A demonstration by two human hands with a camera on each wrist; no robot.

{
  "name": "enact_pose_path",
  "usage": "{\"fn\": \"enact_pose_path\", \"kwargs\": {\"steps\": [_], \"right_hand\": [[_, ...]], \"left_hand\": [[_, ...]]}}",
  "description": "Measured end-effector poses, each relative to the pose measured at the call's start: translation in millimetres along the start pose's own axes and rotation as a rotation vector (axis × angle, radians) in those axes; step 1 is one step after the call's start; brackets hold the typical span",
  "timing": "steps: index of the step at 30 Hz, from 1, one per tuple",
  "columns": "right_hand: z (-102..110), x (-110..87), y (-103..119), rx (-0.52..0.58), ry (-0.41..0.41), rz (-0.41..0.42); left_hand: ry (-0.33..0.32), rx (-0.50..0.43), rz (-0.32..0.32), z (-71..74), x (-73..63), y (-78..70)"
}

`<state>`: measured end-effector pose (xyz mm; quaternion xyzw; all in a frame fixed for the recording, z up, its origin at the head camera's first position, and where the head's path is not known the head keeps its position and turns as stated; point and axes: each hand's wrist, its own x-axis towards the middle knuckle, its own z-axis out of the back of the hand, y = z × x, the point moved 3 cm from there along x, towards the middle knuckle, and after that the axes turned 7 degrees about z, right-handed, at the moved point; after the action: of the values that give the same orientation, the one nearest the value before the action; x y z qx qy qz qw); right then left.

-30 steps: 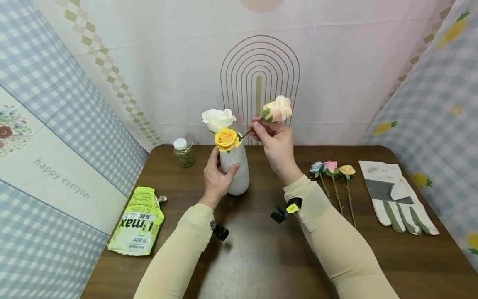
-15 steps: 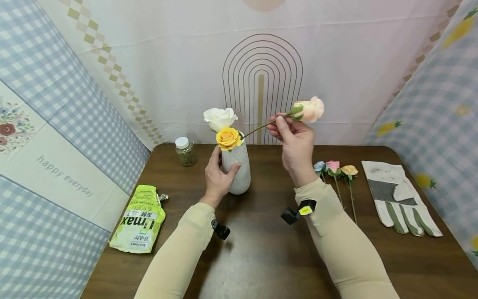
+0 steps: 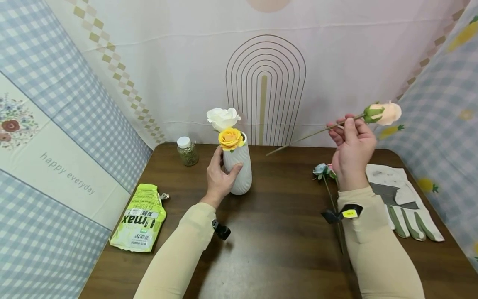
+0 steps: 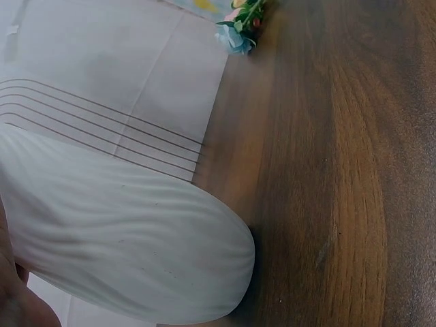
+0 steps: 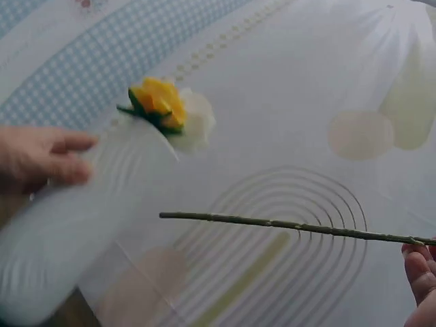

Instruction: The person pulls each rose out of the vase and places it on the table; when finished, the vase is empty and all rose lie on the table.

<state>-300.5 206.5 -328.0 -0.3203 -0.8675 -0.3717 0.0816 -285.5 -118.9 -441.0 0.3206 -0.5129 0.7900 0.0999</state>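
A white ribbed vase [image 3: 240, 172] stands upright on the table, and my left hand [image 3: 219, 176] grips its left side with fingers and thumb curled round it. Out of its mouth rise a white rose [image 3: 223, 119] and a yellow rose [image 3: 230, 139]. To the right, my right hand [image 3: 354, 147] pinches a pale peach rose [image 3: 388, 113] by the stem just below its head. That rose's bare stem [image 5: 286, 225] points left toward the vase, apart from it, in the right wrist view. In the left wrist view the vase's base [image 4: 204, 266] meets the wood.
A blue rose [image 3: 320, 170] and other flowers lie under my right arm, partly hidden. Beyond them is a white and green glove [image 3: 407, 207]. On the left are a lidded jar [image 3: 187, 153] and a yellow-green pouch [image 3: 140, 220]. A printed cloth [image 3: 179, 74] hangs behind the table.
My right hand has moved right, drawing the peach rose's stem fully out of the vase's mouth. The left hand stays on the vase, with the white and yellow roses still in it.
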Motion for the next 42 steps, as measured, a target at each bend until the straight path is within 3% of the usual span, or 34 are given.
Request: {"fn": "enact_pose_path", "kwargs": {"steps": [8,14,23,31,34,42], "right_hand": [[48.8,-8.1,-7.0,-0.203,0.083,-0.041],[74.9,-18.9,-14.2,-0.325,0.075,-0.09],[91.4,-24.3,-26.8,-0.472,0.09,-0.026],[106.2,-32.8,-43.9,-0.547,0.043,-0.02],[113.1,-38.3,-52.0,-0.626,0.042,-0.009],[123.4,-57.1,-61.6,-0.877,0.195,-0.06]], "left_hand": [[-0.001,0.012,0.006,-1.7,-0.1,0.1],[0.004,0.009,0.013,-2.9,-0.6,0.4],[0.002,0.014,0.012,-1.8,-0.8,-1.3],[-0.007,0.019,0.003,-1.0,-0.6,-1.3],[-0.008,0.023,0.004,0.0,-0.2,-1.9],[-0.004,0.028,0.013,1.1,-0.2,-0.7]]}}
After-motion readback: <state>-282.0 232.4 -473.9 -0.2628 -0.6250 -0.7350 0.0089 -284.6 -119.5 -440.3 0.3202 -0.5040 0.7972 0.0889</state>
